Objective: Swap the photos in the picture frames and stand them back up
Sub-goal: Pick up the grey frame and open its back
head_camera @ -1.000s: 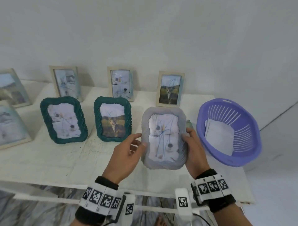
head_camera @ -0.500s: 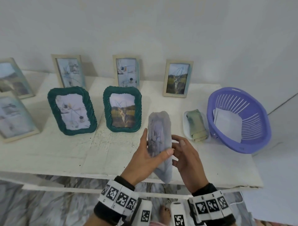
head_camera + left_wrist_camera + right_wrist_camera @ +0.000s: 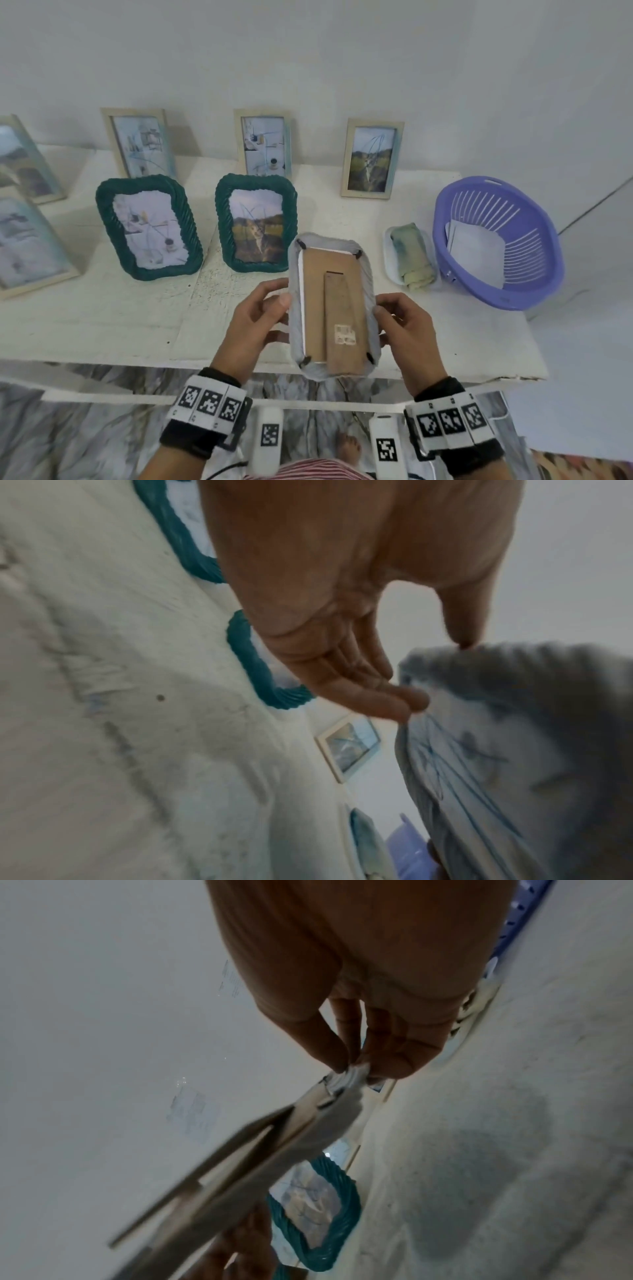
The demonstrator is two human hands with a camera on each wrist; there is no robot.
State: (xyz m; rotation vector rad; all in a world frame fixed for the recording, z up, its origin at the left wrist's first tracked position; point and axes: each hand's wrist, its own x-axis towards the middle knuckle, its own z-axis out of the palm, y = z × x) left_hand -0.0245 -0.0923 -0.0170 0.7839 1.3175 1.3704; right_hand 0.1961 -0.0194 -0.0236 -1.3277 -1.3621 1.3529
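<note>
Grey frame [image 3: 331,305] back-side up, long axis running away from person; both hands pinch side edges.

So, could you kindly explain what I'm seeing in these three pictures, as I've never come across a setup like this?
No machine here: a person works bare-handed, wearing one camera on the head and one on each wrist. The wide picture is the head view; the two close, blurry ones look along each hand. The left hand and right hand grip a grey frame by its side edges, its brown cardboard back with the folded stand facing up. On the white table stand two green frames and several pale wooden ones, plus a purple basket holding a sheet of paper and a folded cloth on a small dish.
</note>
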